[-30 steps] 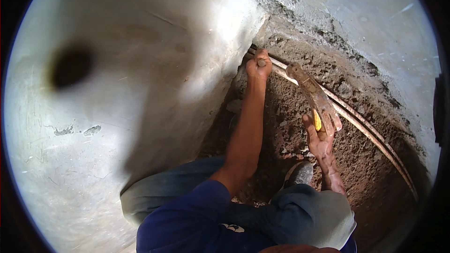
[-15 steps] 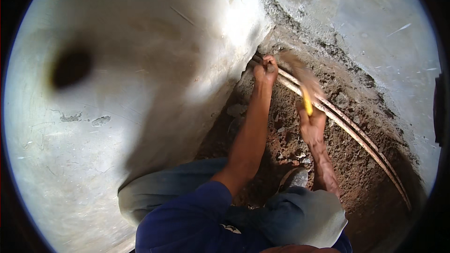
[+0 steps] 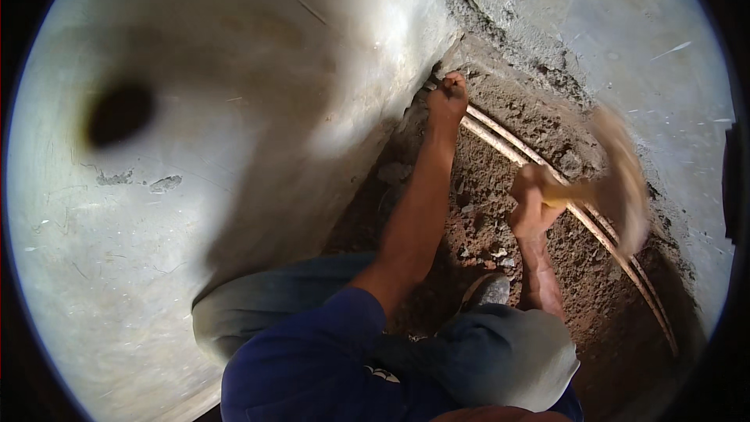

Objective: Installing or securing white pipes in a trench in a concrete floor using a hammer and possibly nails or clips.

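Down in the corner, my left hand (image 3: 447,98) is closed around a short metal rod, mostly hidden by the fingers, where two pale, dirt-flecked pipes (image 3: 494,140) meet the broken foot of the left wall. My right hand (image 3: 533,203) grips the yellow handle of a hammer-like tool, whose large brown head (image 3: 625,180) is motion-blurred to the right, over the pipes and rubble. The pipes curve down to the lower right across exposed soil and broken concrete (image 3: 488,187).
A plastered wall (image 3: 234,94) fills the left side, with a rough bottom edge. A pale concrete surface (image 3: 641,55) with a chipped edge runs along the upper right. My bent legs (image 3: 492,352) and a shoe (image 3: 491,291) are at the bottom, beside the dug soil.
The hammer-like tool has swung rightward away from my left hand, and my right hand has risen and turned with it. My left hand stays near the corner, shifted slightly right in view.
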Available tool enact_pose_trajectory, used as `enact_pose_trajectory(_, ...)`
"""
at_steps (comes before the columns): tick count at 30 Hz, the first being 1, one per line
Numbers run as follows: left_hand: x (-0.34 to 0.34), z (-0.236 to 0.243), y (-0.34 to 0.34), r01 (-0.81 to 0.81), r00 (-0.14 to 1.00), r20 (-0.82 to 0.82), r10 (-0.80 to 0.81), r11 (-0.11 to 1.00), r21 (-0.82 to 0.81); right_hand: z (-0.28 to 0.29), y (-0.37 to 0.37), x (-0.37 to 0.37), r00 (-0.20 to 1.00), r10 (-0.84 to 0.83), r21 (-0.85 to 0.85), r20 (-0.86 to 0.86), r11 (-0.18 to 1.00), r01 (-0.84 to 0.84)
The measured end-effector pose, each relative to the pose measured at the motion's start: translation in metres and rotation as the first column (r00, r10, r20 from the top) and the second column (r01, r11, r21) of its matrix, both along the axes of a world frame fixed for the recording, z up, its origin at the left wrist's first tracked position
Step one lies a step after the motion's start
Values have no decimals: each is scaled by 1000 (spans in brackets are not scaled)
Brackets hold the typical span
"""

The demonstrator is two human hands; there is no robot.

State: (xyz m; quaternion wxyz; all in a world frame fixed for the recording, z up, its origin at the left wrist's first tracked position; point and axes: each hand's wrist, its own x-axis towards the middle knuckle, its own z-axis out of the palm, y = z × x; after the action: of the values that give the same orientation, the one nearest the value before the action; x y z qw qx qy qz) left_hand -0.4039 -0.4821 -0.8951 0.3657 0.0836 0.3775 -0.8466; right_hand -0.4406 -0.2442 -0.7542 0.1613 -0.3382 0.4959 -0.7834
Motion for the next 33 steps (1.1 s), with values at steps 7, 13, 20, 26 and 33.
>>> enact_pose_trajectory(7, -6, -1, 11, 122, 900, 432, -52, 983, -134, -49, -14, -5, 936, 215, 787, -278, 609, 93)
enact_pose_trajectory(13, -19, 9, 3, -53, 975, 221, 29, 993, 103, -13, 3, 0, 997, -61, 37, 55, 998, 60)
enact_pose_trajectory(20, 3, 8, 10, 13, 939, 338, -54, 992, 122, -49, 14, -5, 989, 82, 799, -124, 599, 50)
enact_pose_trajectory(26, -8, 54, 96, 214, 871, 472, -136, 970, -114, -46, 86, -10, 977, -195, 825, 85, 563, 40)
enact_pose_trajectory(33, 48, 71, 131, 364, 639, 758, -130, 920, -148, -49, 143, 20, 985, -170, 782, -14, 613, 116)
